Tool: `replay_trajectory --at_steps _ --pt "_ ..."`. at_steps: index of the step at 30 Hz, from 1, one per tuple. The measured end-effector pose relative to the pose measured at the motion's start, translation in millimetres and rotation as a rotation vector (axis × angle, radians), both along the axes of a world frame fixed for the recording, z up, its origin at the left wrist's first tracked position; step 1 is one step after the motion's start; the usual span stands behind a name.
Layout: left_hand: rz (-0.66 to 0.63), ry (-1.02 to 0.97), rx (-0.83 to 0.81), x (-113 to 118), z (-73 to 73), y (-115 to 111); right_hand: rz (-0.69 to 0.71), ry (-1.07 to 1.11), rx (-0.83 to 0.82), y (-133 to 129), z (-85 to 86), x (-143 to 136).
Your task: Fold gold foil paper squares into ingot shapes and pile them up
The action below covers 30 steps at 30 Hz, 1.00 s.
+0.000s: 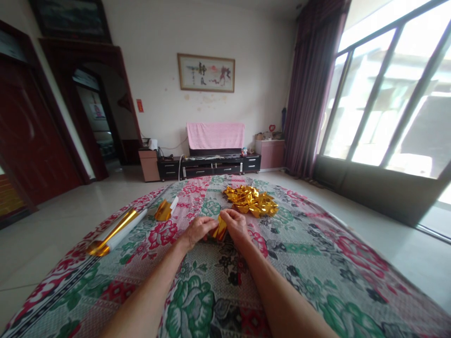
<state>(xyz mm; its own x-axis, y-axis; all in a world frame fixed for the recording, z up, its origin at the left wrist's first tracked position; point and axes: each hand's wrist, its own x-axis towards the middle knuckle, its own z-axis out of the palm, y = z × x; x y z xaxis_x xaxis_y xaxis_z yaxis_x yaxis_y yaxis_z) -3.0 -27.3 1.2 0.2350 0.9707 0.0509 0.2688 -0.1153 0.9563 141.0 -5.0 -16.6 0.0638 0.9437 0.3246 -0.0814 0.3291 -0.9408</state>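
Observation:
Between my two hands is a small piece of shiny gold foil paper [220, 230], held low over the patterned cloth. My left hand [200, 231] pinches its left side, fingers closed. At the upper right of the same piece, my right hand [235, 223] grips with thumb and fingers together. Just beyond the hands lies a heap of folded gold foil pieces [251, 201]. To the left rest a small curled gold foil sheet [163, 211] with a white back and a longer loose roll of gold foil paper [120, 230].
A flowered cloth [192, 305] covers the wide surface under my arms. Past its far edge stands a low black cabinet [211, 168], with a pink cloth [215, 135] draped over something on it. A purple curtain [306, 94] and large windows are on the right; a dark red door [31, 112] is on the left.

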Motion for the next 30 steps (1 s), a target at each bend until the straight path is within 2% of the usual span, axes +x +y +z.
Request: replay_trajectory --at_steps 3,9,16,21,30 --pt "0.048 -0.007 0.035 -1.0 -4.4 3.5 0.03 -0.034 0.016 -2.3 1.1 -2.8" --pt "0.059 -0.064 0.049 -1.0 -9.9 6.2 0.063 -0.069 0.043 -1.2 -2.2 -4.7" --pt "0.071 -0.083 0.045 2.7 -8.9 5.3 0.047 0.013 -0.056 1.4 -6.9 -6.9" --pt "0.07 0.007 0.005 5.2 -6.6 2.4 -0.046 0.118 -0.083 7.9 -8.4 -1.2" --pt "0.04 0.053 -0.001 3.6 -4.5 1.9 -0.197 0.264 -0.096 9.9 -2.2 15.0"
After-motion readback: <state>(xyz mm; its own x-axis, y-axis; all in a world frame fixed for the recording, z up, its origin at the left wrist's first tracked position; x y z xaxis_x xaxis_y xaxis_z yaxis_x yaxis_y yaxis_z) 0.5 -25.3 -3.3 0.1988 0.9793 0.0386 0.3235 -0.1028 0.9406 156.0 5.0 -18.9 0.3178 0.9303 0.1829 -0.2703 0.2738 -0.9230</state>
